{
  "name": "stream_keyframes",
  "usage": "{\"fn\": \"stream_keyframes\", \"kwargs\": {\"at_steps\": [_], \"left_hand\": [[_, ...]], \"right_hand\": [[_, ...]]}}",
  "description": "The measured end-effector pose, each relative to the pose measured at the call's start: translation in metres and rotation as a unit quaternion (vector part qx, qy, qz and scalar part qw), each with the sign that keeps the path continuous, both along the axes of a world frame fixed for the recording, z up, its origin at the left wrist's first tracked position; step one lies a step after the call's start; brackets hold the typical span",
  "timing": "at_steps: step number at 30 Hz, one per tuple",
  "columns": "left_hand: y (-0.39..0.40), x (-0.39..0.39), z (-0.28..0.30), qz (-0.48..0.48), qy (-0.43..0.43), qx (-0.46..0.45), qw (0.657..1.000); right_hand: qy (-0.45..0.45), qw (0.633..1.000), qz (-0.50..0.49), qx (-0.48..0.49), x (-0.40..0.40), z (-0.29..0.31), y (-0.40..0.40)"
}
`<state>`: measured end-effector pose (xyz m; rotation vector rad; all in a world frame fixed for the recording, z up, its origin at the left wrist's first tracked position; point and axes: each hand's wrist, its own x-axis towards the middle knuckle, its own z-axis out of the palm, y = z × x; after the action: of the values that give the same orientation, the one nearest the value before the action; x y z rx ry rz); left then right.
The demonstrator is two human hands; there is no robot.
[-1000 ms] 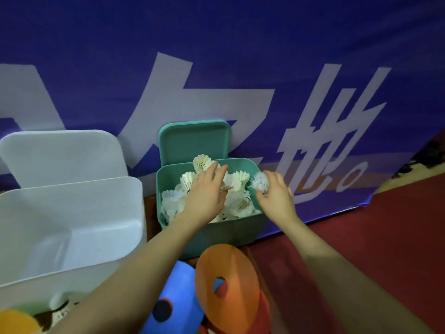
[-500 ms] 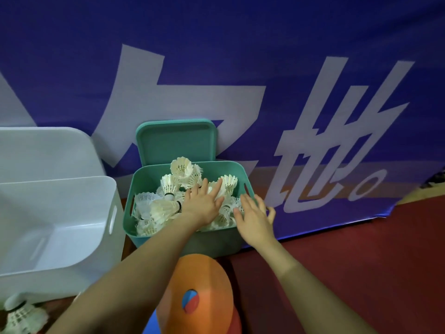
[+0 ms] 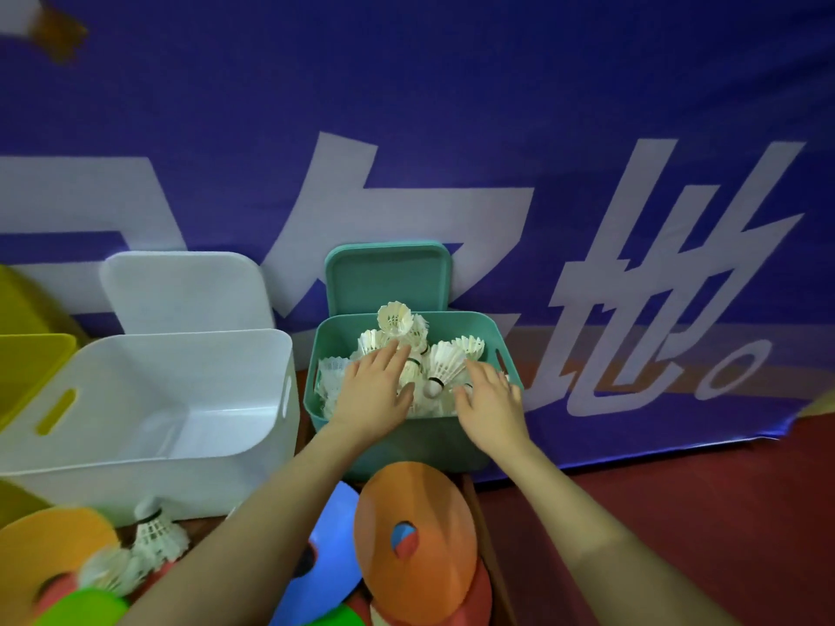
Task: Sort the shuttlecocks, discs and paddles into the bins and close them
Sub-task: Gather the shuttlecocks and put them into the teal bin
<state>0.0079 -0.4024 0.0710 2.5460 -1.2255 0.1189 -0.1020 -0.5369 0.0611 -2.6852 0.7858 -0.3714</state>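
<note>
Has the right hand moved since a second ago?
Yes. The right hand, then raised beside the green bin pinching a shuttlecock, now rests open on its right rim.

This looks like an indoor sports hall or court. A large blue banner (image 3: 452,128) with big white printed characters stretches across the back, hanging down to a dark red sports floor (image 3: 677,512). Sports gear lies about: a teal bin (image 3: 420,445) heaped with white feathered shuttlecocks (image 3: 445,363), a white bin (image 3: 135,463) and a yellow bin (image 3: 27,372) beside it, and flat coloured training discs such as an orange disc (image 3: 420,503) in front.
</note>
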Motion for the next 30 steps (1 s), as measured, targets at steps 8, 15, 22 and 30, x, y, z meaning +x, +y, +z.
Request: {"fn": "stream_keyframes", "kwargs": {"at_steps": [8,15,22,30], "left_hand": [[0.13,-0.012,0.017,0.016,-0.014,-0.05,0.999],[0.278,-0.015,0.006,0.054,-0.008,-0.019,0.998],[0.433,-0.015,0.001,0.104,-0.005,-0.02,0.994],[0.559,-0.007,0.002,0.183,-0.001,-0.049,0.982]], "right_hand": [[-0.034,0.996,0.078,-0.001,-0.004,0.012,0.109],[-0.01,0.99,0.139,-0.005,0.006,0.007,0.249],[-0.021,0.983,0.183,0.013,0.019,-0.002,0.393],[-0.012,0.964,0.265,0.002,0.055,-0.005,0.509]]}}
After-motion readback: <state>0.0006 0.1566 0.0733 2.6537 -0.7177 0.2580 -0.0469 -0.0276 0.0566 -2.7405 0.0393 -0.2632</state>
